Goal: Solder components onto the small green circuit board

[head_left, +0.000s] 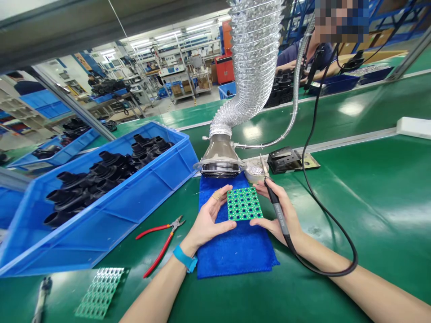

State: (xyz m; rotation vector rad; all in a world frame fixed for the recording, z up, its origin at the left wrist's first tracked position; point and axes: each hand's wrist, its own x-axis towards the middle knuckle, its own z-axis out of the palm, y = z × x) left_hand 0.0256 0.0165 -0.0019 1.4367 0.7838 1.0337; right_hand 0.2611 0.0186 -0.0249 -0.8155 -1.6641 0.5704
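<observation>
A square green circuit board with rows of dark round holes is held above a blue cloth. My left hand grips its left edge between thumb and fingers, a teal band round the wrist. On the other side, my right hand pinches the right edge. That same hand carries a soldering iron across it, tip pointing up and away, with its black cable looping over my forearm. Just beyond the board sit a small dish of metallic wool and a fume extractor hood.
Red-handled cutters lie open left of the cloth. A blue bin of black plastic parts stands behind them. Another green board panel is at lower left. A black iron stand sits behind my right hand. A co-worker's arm shows across the bench.
</observation>
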